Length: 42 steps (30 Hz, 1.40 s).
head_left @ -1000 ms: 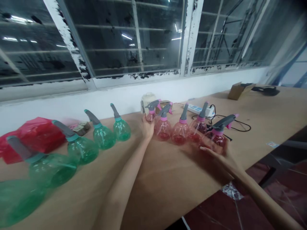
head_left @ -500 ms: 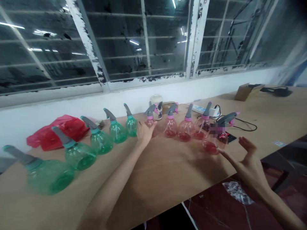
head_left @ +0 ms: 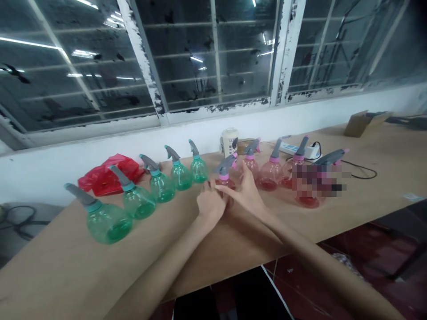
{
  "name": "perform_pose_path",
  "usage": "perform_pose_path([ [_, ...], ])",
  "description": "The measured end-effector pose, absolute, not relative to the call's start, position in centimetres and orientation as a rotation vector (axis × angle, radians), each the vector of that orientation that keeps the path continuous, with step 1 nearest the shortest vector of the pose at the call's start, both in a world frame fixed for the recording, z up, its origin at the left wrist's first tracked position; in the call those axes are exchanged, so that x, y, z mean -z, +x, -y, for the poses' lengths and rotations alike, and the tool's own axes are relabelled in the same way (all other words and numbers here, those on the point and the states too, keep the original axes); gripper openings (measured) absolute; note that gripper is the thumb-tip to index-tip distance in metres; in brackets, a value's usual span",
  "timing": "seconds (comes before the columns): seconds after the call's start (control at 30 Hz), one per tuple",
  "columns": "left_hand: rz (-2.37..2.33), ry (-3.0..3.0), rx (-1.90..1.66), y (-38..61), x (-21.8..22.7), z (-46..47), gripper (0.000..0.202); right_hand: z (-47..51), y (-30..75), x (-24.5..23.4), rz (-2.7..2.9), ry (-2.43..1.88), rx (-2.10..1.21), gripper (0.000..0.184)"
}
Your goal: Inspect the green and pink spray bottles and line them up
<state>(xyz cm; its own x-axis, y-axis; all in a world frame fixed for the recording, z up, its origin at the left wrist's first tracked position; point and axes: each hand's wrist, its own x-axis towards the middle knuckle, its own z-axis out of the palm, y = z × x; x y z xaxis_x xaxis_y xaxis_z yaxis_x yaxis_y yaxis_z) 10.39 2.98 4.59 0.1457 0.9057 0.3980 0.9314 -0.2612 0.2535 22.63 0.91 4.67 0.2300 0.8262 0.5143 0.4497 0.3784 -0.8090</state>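
A row of spray bottles stands on the wooden table (head_left: 66, 266). Several green ones (head_left: 160, 184) are on the left and several pink ones (head_left: 270, 171) on the right. One pink spray bottle (head_left: 224, 174) with a grey trigger sits forward of the row, between my hands. My left hand (head_left: 209, 206) is curled around its lower left side. My right hand (head_left: 245, 193) lies against its right side with the fingers stretched out across its front. The bottle's base is hidden behind both hands.
A red plastic bag (head_left: 110, 175) lies by the wall behind the green bottles. A white cup (head_left: 229, 141), a power strip (head_left: 289, 149) with a black cable, and a cardboard box (head_left: 358, 122) sit further back and right. The table's front edge runs just below my forearms.
My right hand left the rightmost pink bottle and swung left to the bottle at my left hand. That bottle now sits nearer to me. The view has shifted left.
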Motion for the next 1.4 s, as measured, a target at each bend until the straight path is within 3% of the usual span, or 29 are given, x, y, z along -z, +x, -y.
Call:
perform_pose_path([
  [0.07, 1.804, -2.360, 0.723, 10.4, -4.4, -1.8, 0.043, -1.9, 21.3, -4.9, 1.355, -1.226, -0.345, 0.095],
  [0.3, 1.437, -2.579, 0.976, 8.9, -1.9, 0.9, 0.060, -2.9, 21.7, -5.3, 1.285, -1.237, -0.300, 0.042],
  [0.43, 1.388, -2.777, 1.218, 6.7, -0.8, 0.0, 0.043, -4.0, 23.0, -5.8, 1.289, -1.167, -0.598, 0.029],
  [0.53, 1.609, -2.698, 1.493, 5.3, -0.5, -1.9, 0.026, -4.9, 23.4, -5.7, 1.192, -1.022, -0.931, 0.029],
  [0.77, 1.939, -2.449, 1.771, 4.0, -0.2, -4.5, 0.019, -6.0, 23.2, -3.2, 0.891, -0.643, -1.627, 0.023],
  [1.4, 1.879, -2.560, 1.659, 4.1, 0.3, -4.4, 0.017, -5.5, 22.0, -0.2, 0.615, -0.596, -1.992, 0.029],
])
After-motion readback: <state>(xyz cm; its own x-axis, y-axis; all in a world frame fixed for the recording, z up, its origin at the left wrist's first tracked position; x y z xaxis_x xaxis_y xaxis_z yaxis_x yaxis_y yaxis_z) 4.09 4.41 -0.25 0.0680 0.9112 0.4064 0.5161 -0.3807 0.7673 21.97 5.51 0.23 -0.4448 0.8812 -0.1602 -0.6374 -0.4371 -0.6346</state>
